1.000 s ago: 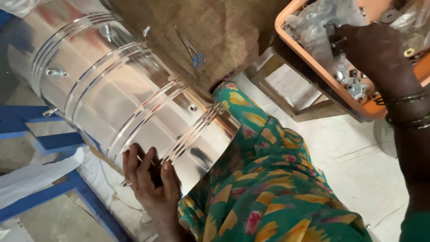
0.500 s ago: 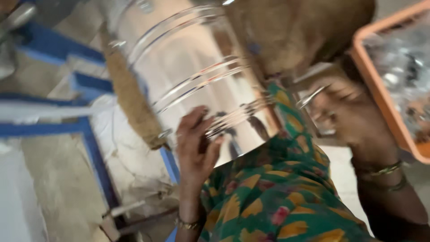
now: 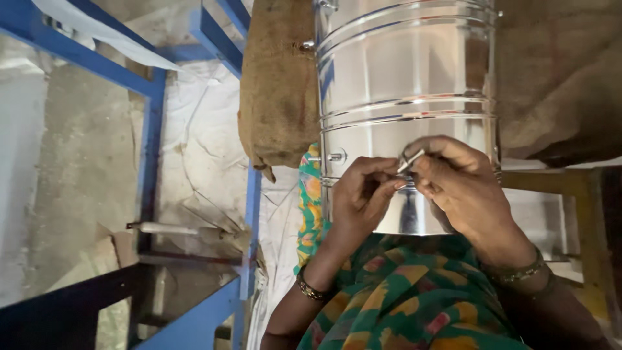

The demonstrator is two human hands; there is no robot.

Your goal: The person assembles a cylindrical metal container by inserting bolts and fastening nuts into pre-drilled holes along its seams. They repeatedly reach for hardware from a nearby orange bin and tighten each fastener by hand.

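Both hands meet in front of a shiny steel drum [image 3: 405, 84] that lies across the person's lap, its long axis running straight away from the hands toward the top of the view, its open end nearest them. The right hand [image 3: 463, 188] is closed in a narrow pinch on a small metal pin [image 3: 409, 161], which points up and to the right, its lower end toward the left hand. The left hand [image 3: 359, 194] sits just beside it, touching or nearly touching the drum's lower rim, fingers curled tight as if holding something small; what that is cannot be made out from this angle. The pin lies between the two hands, held by the right one, and the left fingertips are just below it. To the left of the left hand a short bolt [image 3: 330, 157] sticks out of the drum's side wall. Farther left, beyond the drum, hangs a brown burlap sack [image 3: 275, 84], and well apart stands a blue metal frame [image 3: 152, 123].
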